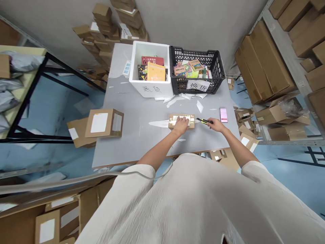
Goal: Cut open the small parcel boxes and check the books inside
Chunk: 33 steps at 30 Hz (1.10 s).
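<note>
A small cardboard box (171, 125) with a white label and shiny tape lies on the grey table (127, 135). Resting on top of this box is my left hand (181, 125), its fingers spread over the label. My right hand (215, 124) is wrapped round a black and yellow utility knife (203, 120). The knife's tip points left, close beside the right end of the box. Strips of white paper lie around the box.
Behind the box stand a white foam bin (152, 88) with books and a black crate (217, 73) with booklets. A phone (223, 115) lies at the right. A larger carton (104, 123) sits at the table's left edge. Shelves with cartons stand at the right.
</note>
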{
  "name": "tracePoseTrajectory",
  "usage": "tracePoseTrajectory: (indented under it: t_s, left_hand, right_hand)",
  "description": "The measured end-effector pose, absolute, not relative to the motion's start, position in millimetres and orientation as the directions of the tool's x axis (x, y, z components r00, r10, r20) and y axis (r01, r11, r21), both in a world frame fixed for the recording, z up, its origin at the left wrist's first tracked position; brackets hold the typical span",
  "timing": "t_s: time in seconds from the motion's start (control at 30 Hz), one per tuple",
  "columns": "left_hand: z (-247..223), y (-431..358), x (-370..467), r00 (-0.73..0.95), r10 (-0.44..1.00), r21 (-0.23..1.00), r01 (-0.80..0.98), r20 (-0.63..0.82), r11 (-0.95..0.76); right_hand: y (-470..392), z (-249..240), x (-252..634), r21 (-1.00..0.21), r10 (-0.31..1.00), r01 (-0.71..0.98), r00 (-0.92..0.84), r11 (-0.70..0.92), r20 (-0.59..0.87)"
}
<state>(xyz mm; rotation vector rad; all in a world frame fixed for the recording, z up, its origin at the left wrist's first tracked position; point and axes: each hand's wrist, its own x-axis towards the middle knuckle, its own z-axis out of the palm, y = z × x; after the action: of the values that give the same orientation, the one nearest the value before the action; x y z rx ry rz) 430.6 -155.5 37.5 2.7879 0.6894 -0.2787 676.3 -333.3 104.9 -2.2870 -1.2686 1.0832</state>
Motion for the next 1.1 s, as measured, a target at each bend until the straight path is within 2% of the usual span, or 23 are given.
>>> tracePoseTrajectory:
  t_s: [0.13, 0.3, 0.43, 0.53, 0.63, 0.77, 0.87, 1.1]
  left_hand:
    - [39, -157, 431, 0.862, 0.435, 0.181, 0.487, -0.261, -0.855]
    - [37, -159, 426, 0.855, 0.449, 0.19, 0.501, -0.258, -0.844]
    - [36, -160, 423, 0.857, 0.449, 0.182, 0.498, -0.254, -0.848]
    - [36, -160, 422, 0.857, 0.452, 0.204, 0.502, -0.249, -0.84]
    - [36, -159, 423, 0.851, 0.459, 0.207, 0.512, -0.257, -0.834]
    - [37, -159, 423, 0.845, 0.462, 0.196, 0.518, -0.268, -0.833]
    - [38, -159, 423, 0.848, 0.457, 0.174, 0.51, -0.27, -0.843]
    - [41, -160, 423, 0.854, 0.443, 0.163, 0.495, -0.272, -0.853]
  right_hand:
    - [-319, 104, 677, -0.537, 0.87, 0.71, 0.231, -0.456, -0.435]
    - [-295, 97, 681, -0.37, 0.871, 0.864, 0.144, -0.342, -0.469]
    - [-273, 91, 682, -0.274, 0.895, 0.934, 0.091, -0.228, -0.436]
    - [-262, 88, 683, -0.244, 0.903, 0.953, 0.06, -0.179, -0.426]
    - [-263, 83, 687, -0.292, 0.884, 0.931, 0.064, -0.22, -0.464]
    - [-281, 72, 690, -0.445, 0.841, 0.823, 0.071, -0.353, -0.536]
    - [-297, 64, 688, -0.529, 0.841, 0.749, 0.069, -0.399, -0.536]
    - [-302, 44, 677, -0.554, 0.882, 0.714, 0.194, -0.428, -0.43]
